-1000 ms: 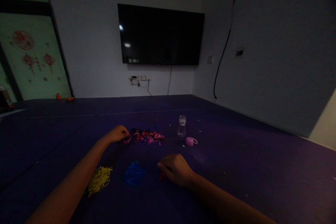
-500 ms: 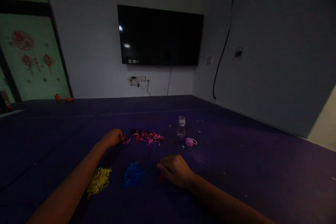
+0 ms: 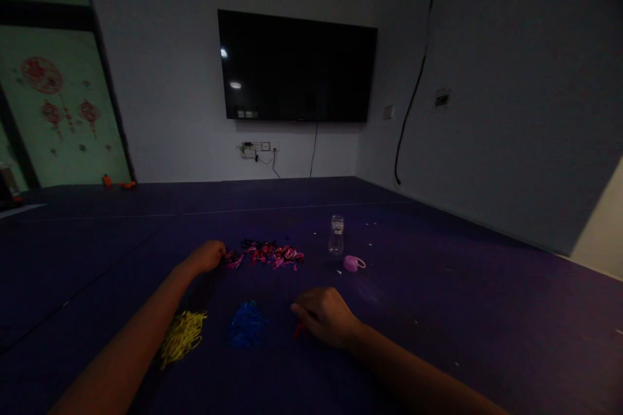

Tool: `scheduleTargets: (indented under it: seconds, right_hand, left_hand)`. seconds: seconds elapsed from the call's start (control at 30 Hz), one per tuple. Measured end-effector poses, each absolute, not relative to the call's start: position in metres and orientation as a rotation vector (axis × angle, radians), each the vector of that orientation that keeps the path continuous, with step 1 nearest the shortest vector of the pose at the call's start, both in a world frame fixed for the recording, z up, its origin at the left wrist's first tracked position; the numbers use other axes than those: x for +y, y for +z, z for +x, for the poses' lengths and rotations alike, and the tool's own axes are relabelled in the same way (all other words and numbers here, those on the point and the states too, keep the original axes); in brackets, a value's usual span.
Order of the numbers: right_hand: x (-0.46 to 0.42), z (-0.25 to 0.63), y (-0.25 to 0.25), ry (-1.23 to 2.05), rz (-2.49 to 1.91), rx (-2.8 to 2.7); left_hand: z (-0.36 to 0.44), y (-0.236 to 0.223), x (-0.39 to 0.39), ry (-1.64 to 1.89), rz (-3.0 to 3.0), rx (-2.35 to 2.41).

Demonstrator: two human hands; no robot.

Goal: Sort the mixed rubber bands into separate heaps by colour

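Corralling red bands, perhaps, the right hand is resting curled; the left hand is touching mixed bands, both grips unclear.

I had a lane over the floor between the mixed pile and the blue pile, with the left hand at one end and the right hand near the other. The left forearm closed off the outer side of the yellow pile. I could see a gap between yellow and blue, and another between blue and the red strands at the right hand. Beyond that hand, the upright bottle and nearby cap obstructed me; rightward, room stretched toward the wall.
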State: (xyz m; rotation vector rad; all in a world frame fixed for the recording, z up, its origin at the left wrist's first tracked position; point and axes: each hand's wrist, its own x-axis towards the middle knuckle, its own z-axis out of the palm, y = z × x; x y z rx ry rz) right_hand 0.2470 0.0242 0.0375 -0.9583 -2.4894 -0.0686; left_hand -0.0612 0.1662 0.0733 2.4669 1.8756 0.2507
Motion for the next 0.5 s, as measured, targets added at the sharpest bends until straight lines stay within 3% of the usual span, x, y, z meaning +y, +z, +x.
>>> scheduleTargets:
  seconds: [0.5]
  right_hand:
    - [0.0264, 0.2479, 0.0351, -0.080, -0.951, -2.503]
  left_hand:
    - [-0.0573, 0.0756, 0.1654, 0.296, 2.565, 1.713]
